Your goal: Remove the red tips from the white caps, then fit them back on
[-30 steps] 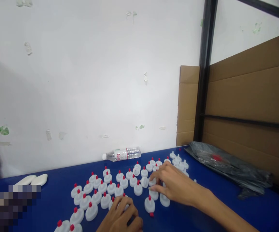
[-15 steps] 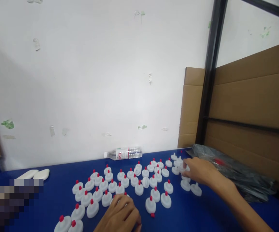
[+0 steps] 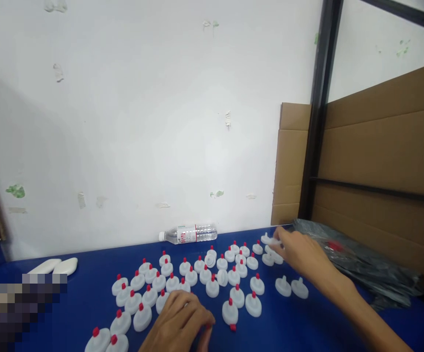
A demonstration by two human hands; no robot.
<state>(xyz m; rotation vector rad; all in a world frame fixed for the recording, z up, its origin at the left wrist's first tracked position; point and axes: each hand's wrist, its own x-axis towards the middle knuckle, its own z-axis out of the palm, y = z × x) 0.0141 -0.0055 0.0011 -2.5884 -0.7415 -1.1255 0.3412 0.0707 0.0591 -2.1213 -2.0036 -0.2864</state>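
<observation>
My right hand (image 3: pixel 301 252) reaches over the back right of the blue table. Its thumb and fingertips pinch a white plastic cap (image 3: pixel 275 242), partly hidden by the fingers. Bare white caps without red tips (image 3: pixel 283 286) lie under and in front of this hand. My left hand (image 3: pixel 182 322) is low at the front centre, fingers curled together and thumb beneath; whatever it holds is hidden. Around it, across the middle of the table, stand many white caps with red tips (image 3: pixel 142 318). A few caps (image 3: pixel 222 277) lie tipped on their sides.
A clear water bottle (image 3: pixel 188 234) lies on its side against the white wall. Grey plastic bags (image 3: pixel 358 264) are heaped at the right beside cardboard (image 3: pixel 380 156) and a black metal post (image 3: pixel 320 112). Two white rounded objects (image 3: pixel 65 266) lie at the left, near a pixelated area.
My right hand has moved slightly up and back, and a white cap now shows in its fingers. My left hand stays near the same spot, its thumb showing more.
</observation>
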